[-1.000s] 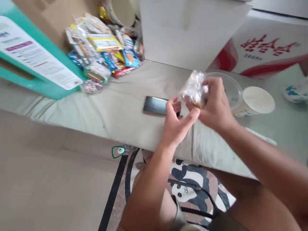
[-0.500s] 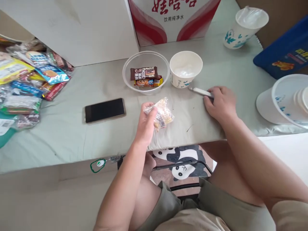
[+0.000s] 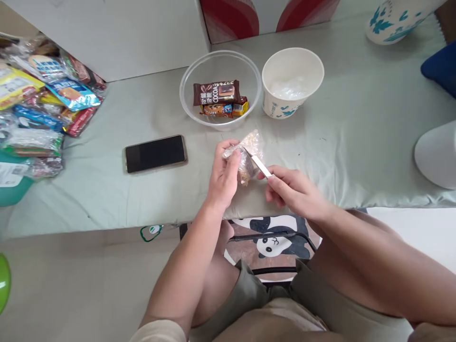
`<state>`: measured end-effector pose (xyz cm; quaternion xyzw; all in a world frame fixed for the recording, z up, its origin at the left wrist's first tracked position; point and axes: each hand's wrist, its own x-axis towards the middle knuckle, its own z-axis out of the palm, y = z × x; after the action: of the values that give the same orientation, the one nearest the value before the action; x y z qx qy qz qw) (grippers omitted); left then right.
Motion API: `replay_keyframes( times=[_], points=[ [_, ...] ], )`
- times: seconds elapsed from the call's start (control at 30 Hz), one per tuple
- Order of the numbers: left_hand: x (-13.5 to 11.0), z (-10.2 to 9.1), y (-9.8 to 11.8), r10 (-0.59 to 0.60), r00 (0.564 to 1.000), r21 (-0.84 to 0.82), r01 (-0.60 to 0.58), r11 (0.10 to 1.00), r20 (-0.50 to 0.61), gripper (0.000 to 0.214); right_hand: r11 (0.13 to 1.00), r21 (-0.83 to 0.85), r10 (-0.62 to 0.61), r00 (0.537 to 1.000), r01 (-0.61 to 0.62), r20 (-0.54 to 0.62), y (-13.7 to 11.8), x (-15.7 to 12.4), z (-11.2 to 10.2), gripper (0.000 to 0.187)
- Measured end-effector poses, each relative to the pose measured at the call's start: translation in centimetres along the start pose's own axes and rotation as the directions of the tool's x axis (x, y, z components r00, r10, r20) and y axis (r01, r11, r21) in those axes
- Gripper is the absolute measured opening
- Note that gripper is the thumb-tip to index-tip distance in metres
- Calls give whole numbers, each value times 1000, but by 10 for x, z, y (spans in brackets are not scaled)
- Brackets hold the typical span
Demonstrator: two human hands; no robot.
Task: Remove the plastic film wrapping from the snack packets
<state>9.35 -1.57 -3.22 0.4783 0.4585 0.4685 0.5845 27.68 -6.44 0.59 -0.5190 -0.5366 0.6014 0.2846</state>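
My left hand (image 3: pixel 225 173) is closed on a snack in clear plastic wrap (image 3: pixel 252 142), yellowish with a dark patch, held just above the table's front part. My right hand (image 3: pixel 290 187) grips the white handle of a small knife (image 3: pixel 261 166). Its dark, narrow tip meets the wrap near my left thumb; whether it has cut through cannot be made out. Behind my hands stands a clear round plastic bowl (image 3: pixel 185 102) with a brown cocoa snack packet (image 3: pixel 216 92) and an orange-yellow packet (image 3: pixel 224 109). Beside the bowl is a paper cup (image 3: pixel 285 110) with clear plastic inside.
A black phone (image 3: pixel 156 153) lies left of my hands. Many packaged snacks (image 3: pixel 53 90) are heaped at the far left. A white box (image 3: pixel 142 38) and a red-and-white carton (image 3: pixel 231 21) stand behind. Another patterned cup (image 3: pixel 395 23) and a white container (image 3: pixel 438 154) are at the right.
My right hand has lifted the knife from the table and brought it left to the wrapped snack. My left hand still holds the snack. The view has shifted slightly down and closer.
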Motion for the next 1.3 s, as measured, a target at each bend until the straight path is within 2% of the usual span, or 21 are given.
replay_keyframes(
  times=[0.07, 0.2, 0.27, 0.37, 0.43, 0.47, 0.53, 0.6, 0.63, 0.7, 0.77, 0.8, 0.83, 0.9, 0.97, 1.03, 1.07, 1.13, 1.17, 1.2, 1.3],
  points=[
    [-1, 0, 2, 21, 999, -45, -22, 999, -29, 46, 999, -22, 25, 999, -25, 22, -1, 3, 3, 31],
    [0, -2, 10, 34, 967, -161, -77, 984, -254, 48, 996, -54, 75, 996, -72, 49, -3, 1, 6, 35],
    [3, -6, 14, 29, 946, -201, -98, 975, -323, 50, 992, -99, 85, 994, -78, 66, -3, -1, 8, 35],
    [8, -19, 19, 23, 922, -241, -125, 962, -387, 47, 981, -175, 99, 992, -84, 78, -4, -4, 9, 37],
    [11, -32, 24, -5, 909, -293, -129, 947, -417, 42, 959, -272, 98, 994, -82, 44, -3, -2, 5, 38],
    [11, -39, 27, -39, 908, -329, -111, 938, -417, 40, 932, -357, 63, 998, -62, -9, -1, -1, 1, 37],
    [9, -51, 34, -130, 920, -400, -31, 916, -370, 39, 823, -568, -101, 981, -12, -166, 4, 5, -12, 31],
    [5, -57, 40, -198, 938, -442, 55, 895, -286, 40, 662, -749, -290, 911, -31, -294, 12, 11, -27, 26],
    [2, -57, 43, -213, 947, -450, 85, 889, -242, 41, 588, -805, -346, 878, -72, -332, 17, 14, -35, 27],
    [-3, -54, 45, -217, 963, -449, 126, 884, -158, 43, 467, -862, -390, 829, -197, -401, 26, 19, -49, 29],
    [-7, -49, 43, -209, 974, -433, 150, 889, -90, 44, 405, -870, -461, 758, -282, -461, 31, 23, -56, 31],
    [-8, -45, 42, -205, 977, -416, 163, 895, -57, 43, 409, -876, -521, 722, -256, -455, 33, 24, -57, 32],
    [-9, -42, 40, -203, 979, -392, 180, 902, -18, 40, 431, -887, -585, 696, -169, -417, 34, 24, -55, 35],
    [-10, -33, 35, -227, 970, -321, 242, 916, 85, 37, 472, -870, -691, 673, 144, -263, 32, 26, -46, 46],
    [-12, -24, 31, -284, 937, -246, 330, 911, 206, 34, 465, -780, -759, 643, 419, -106, 29, 27, -31, 56],
    [-14, -16, 27, -323, 906, -210, 384, 899, 275, 29, 419, -744, -804, 594, 520, -37, 25, 27, -15, 45],
    [-14, -13, 25, -326, 904, -214, 388, 896, 275, 26, 385, -761, -835, 548, 522, -47, 23, 26, -9, 34],
    [-12, -9, 22, -305, 929, -254, 353, 900, 211, 24, 337, -804, -886, 453, 490, -95, 20, 24, 0, 14],
    [-10, -8, 21, -286, 946, -288, 319, 903, 152, 25, 325, -811, -901, 419, 488, -109, 19, 22, 2, 11],
    [-8, -9, 21, -260, 963, -329, 271, 905, 79, 26, 312, -804, -909, 405, 506, -97, 19, 20, 4, 10],
    [-1, -16, 25, -180, 977, -439, 114, 891, -111, 29, 269, -719, -891, 449, 641, 67, 20, 15, 3, 7]
  ],
)
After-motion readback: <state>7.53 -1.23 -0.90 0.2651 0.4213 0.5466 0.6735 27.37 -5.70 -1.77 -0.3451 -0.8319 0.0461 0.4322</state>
